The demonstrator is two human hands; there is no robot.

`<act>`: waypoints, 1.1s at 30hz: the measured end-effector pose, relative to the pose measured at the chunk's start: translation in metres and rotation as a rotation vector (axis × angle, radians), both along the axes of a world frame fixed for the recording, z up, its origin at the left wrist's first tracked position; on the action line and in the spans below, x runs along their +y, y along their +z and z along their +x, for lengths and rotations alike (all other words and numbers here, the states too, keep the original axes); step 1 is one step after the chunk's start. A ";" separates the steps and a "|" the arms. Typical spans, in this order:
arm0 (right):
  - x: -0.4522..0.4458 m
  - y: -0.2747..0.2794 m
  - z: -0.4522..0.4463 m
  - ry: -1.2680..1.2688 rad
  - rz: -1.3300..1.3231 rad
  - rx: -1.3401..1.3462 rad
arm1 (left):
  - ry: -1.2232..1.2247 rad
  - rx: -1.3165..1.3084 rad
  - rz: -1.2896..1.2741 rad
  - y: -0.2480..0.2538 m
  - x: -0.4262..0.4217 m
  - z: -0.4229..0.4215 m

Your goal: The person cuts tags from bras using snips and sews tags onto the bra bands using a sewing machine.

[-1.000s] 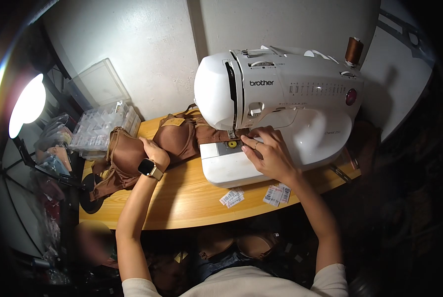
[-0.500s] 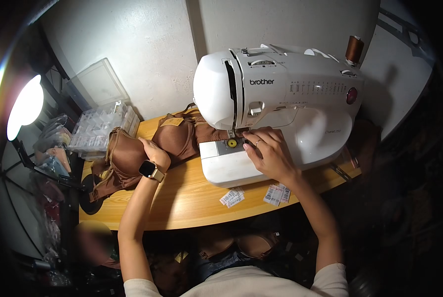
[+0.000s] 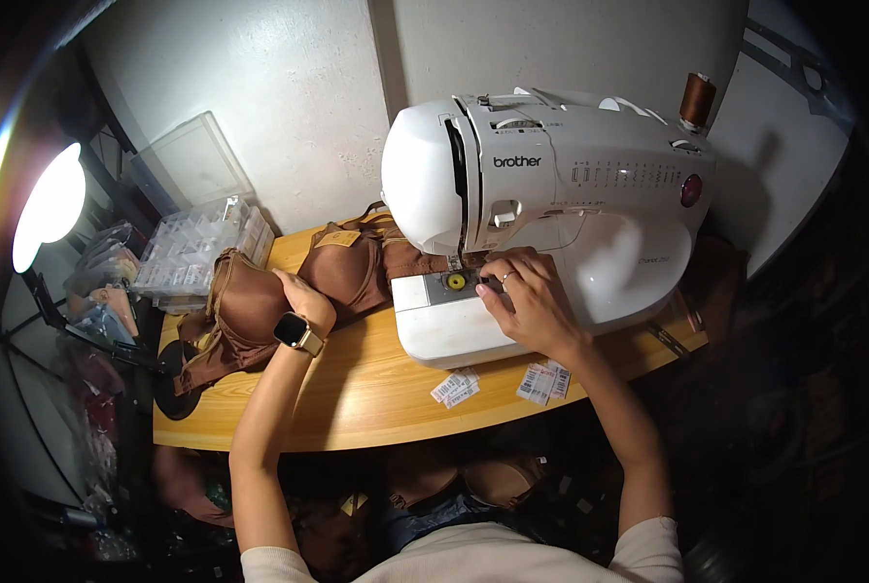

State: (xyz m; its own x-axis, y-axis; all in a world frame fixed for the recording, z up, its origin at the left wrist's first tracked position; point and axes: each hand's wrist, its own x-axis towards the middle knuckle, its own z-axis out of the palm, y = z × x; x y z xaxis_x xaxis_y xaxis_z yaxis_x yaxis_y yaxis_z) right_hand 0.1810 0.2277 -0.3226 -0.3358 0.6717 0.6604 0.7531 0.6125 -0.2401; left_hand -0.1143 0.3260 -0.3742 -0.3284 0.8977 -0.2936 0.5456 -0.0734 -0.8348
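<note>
A brown bra (image 3: 342,272) lies across the left of the table, its right end running under the needle area of a white sewing machine (image 3: 551,175). My left hand (image 3: 306,299), with a watch on the wrist, is closed on the bra between its two cups. Beside the presser foot, my right hand (image 3: 527,291) has bent fingers pressed together on the strip of brown fabric at the bra's right end. The fingertips partly hide that fabric. A yellow bobbin (image 3: 456,281) shows in the machine bed, just left of my right hand.
A lit lamp (image 3: 51,206) and a clear compartment box (image 3: 193,248) stand at the left. Paper labels (image 3: 456,387) lie near the wooden table's (image 3: 357,408) front edge. A brown thread spool (image 3: 697,99) tops the machine. Another bra (image 3: 498,481) is near my lap.
My right fingers have shifted slightly by the presser foot. My left hand has stayed on the bra. The blurred shape below the table's left end has changed position.
</note>
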 end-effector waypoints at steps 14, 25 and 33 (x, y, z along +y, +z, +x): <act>-0.002 0.003 -0.001 -0.021 -0.032 -0.043 | 0.003 0.024 -0.004 -0.002 0.002 0.001; -0.001 0.000 0.000 -0.035 -0.044 -0.093 | 0.008 0.060 -0.048 -0.001 0.003 0.003; 0.000 -0.001 0.000 -0.027 -0.007 -0.099 | -0.116 -0.069 0.013 0.012 -0.005 -0.004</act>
State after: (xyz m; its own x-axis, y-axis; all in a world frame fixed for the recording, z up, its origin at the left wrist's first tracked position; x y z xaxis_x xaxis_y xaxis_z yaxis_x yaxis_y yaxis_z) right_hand 0.1813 0.2275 -0.3233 -0.3807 0.6861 0.6200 0.7896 0.5901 -0.1680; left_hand -0.1179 0.3210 -0.3626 -0.2013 0.9326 -0.2996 0.5900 -0.1288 -0.7971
